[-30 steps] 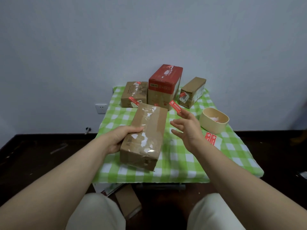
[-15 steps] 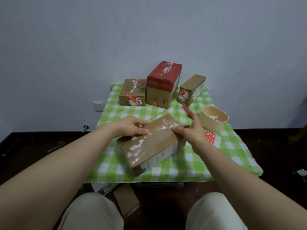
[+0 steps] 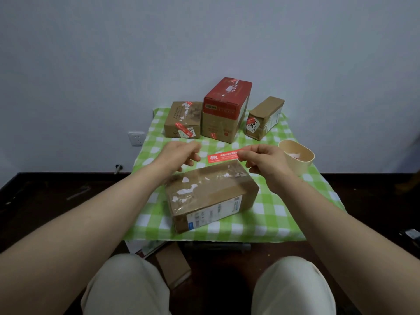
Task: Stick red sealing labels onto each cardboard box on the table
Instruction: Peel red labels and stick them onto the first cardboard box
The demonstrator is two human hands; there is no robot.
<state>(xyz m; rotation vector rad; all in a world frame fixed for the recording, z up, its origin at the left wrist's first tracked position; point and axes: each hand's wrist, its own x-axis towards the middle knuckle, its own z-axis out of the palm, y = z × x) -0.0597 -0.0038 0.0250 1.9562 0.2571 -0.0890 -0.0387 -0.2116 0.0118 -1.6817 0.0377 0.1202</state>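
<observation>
From where I watch, the table [image 3: 284, 226] with its green checked cloth is small, its near edge at 6 o'clock just past the nearest cardboard box [image 3: 211, 196], which lies flat and skewed, with a little bare cloth on either side. At 11 o'clock sits a small brown box [image 3: 184, 120] already carrying a red strip, at 12 o'clock a tall red-topped box [image 3: 226, 110], at 1 o'clock a slim box [image 3: 264, 118] turned at an angle; all three crowd the far edge by the wall. At 2 o'clock a beige bowl [image 3: 297, 159] stands close to the right edge. My left hand [image 3: 179, 155] hovers above the near box's far left corner, fingers loosely curled, gripping nothing. My right hand [image 3: 264, 161] pinches one end of a red sealing label [image 3: 222, 156] between thumb and forefinger, the strip held level in the air above the box's far edge.
</observation>
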